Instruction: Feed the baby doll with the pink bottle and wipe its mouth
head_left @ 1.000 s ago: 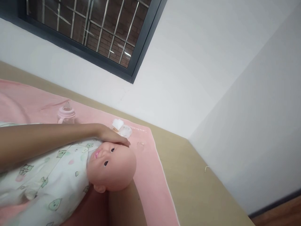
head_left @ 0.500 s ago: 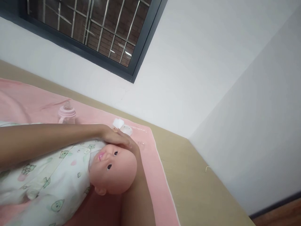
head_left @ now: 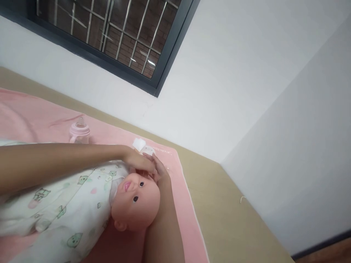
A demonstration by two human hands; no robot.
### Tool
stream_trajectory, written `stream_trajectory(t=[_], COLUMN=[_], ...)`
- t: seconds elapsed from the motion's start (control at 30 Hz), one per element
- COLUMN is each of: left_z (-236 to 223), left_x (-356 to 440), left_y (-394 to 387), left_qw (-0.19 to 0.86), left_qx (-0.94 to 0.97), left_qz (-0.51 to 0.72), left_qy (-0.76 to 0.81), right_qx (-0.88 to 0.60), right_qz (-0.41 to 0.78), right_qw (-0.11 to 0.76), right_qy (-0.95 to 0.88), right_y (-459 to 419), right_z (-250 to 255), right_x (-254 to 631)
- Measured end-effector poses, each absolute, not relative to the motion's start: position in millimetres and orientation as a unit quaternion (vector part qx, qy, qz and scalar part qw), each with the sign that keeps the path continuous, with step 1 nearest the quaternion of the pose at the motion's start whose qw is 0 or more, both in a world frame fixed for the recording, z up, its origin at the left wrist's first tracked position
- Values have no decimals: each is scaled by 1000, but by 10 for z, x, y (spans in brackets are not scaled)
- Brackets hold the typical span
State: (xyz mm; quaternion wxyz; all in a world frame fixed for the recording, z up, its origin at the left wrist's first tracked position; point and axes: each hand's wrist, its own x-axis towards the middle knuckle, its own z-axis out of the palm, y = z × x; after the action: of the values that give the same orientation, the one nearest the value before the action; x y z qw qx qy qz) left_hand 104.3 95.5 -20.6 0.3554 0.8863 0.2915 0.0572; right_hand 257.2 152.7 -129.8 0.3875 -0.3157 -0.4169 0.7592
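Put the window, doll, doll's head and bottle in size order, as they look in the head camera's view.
Largest to smallest:
1. Window and doll: too alike to rank, since the frame cuts off both
2. Doll's head
3. Bottle

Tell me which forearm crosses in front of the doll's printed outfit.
The left forearm, entering from the picture's left edge. The right forearm rises from the bottom edge instead, partly hidden by the doll's head.

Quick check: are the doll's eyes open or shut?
Open: both dark eyes show uncovered on the doll's head, with no lids drawn over them.
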Motion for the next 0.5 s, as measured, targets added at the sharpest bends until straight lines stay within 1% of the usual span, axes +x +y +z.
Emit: stream_trajectory(t=[0.1, 0.17, 0.33, 0.5], left_z=[-76, -10, 54, -19], left_x=[892, 755, 394, 154], left_y=[954, 955, 877, 781], left_qw=[384, 383, 370, 365], left_qx=[878, 864, 791, 760], left_qz=[86, 144, 281, 322], left_qy=[273, 293, 397, 431], right_qx=[-259, -235, -241, -259], right_qz=[771, 771, 786, 776], right_qw=[402, 418, 420, 442], right_qy=[-421, -418, -383, -369], right_y=[1530, 1537, 1562, 1611], right_z=[-1323, -1342, -1360, -1398], right_x=[2504, 2462, 2407, 2404])
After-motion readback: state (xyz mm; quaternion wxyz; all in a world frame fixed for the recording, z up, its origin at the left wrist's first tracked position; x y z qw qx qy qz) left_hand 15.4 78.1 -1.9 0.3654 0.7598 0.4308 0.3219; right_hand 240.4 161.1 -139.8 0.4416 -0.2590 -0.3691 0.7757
